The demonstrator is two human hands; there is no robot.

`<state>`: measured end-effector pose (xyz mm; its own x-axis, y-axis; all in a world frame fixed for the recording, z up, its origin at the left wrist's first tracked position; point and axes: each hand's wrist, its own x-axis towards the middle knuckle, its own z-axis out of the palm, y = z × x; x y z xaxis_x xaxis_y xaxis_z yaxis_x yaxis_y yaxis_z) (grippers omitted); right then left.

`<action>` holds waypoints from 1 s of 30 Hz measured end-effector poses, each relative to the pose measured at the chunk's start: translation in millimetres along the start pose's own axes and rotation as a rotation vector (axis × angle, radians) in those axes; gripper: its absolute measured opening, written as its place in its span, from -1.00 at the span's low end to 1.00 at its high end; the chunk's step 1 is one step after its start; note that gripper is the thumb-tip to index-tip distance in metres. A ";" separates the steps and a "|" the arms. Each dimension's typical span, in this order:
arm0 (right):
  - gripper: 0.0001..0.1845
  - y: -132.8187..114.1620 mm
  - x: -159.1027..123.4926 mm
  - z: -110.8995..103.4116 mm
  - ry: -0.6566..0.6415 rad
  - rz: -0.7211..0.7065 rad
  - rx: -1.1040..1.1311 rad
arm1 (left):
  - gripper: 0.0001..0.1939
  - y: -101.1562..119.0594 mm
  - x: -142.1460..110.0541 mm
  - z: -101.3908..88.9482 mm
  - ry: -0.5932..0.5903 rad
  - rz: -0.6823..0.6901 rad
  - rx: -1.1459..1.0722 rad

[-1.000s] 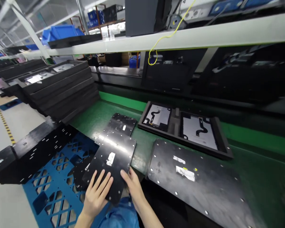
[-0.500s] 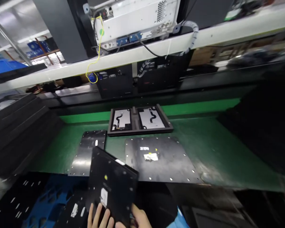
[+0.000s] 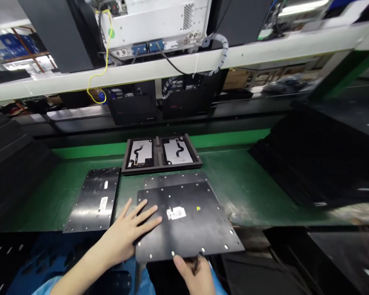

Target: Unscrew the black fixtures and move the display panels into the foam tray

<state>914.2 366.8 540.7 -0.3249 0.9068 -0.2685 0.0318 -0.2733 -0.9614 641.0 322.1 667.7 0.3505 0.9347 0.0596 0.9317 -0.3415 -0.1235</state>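
A black metal plate (image 3: 187, 225) with small holes and a white label lies on top of a second like plate on the green belt (image 3: 249, 180). My left hand (image 3: 127, 233) rests flat on its left edge, fingers spread. My right hand (image 3: 195, 272) grips the plate's near edge, thumb on top and fingers curled under. Another black plate (image 3: 94, 200) lies to the left.
A black tray (image 3: 161, 155) holding two white sheets with flex cables sits behind the plates. Stacked black trays (image 3: 320, 159) stand at the right and more at the far left. A blue pallet (image 3: 49, 266) lies at lower left. An overhead shelf (image 3: 184, 61) carries equipment and cables.
The plate that I held up at the lower left now lies flat on the larger plate in the middle. My left hand has spread onto it. The view has swung right.
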 end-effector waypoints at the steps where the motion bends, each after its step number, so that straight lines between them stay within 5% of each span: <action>1: -0.43 -2.5 4.4 -0.1 0.005 0.034 -0.023 | 0.31 -5.2 5.3 -5.0 -0.078 -0.020 -0.080; 3: -0.40 -7.6 14.4 -1.8 -0.065 0.072 -0.114 | 0.63 -16.5 16.3 -16.7 -0.192 -0.007 -0.200; 5: -0.28 -13.6 26.2 -4.7 -0.161 0.083 -0.218 | 0.69 -26.5 27.7 -26.3 -0.223 0.022 -0.255; 13: -0.25 -38.6 65.5 -18.3 -0.197 0.067 -0.239 | -0.09 -21.9 59.4 -4.0 -0.027 -0.106 -0.250; 18: -0.42 -37.9 48.0 -48.0 -0.205 -0.014 -0.200 | -0.29 -13.8 88.9 2.5 0.008 -0.207 -0.194; 22: -0.55 -32.4 19.3 -72.2 -0.118 -0.055 -0.167 | -0.34 -17.7 149.1 10.7 0.073 -0.252 -0.218; 26: -0.54 -30.3 8.3 -83.8 0.025 -0.025 -0.167 | -0.35 -14.0 212.1 22.6 0.029 -0.317 -0.318; 30: -0.48 -29.1 15.8 -90.4 0.044 0.044 -0.054 | -0.42 -5.5 236.7 26.9 0.028 -0.300 -0.323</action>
<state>993.6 418.1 559.1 -0.2806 0.9077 -0.3121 0.0969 -0.2967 -0.9500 716.2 547.9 655.8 0.0585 0.9956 0.0729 0.9729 -0.0732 0.2193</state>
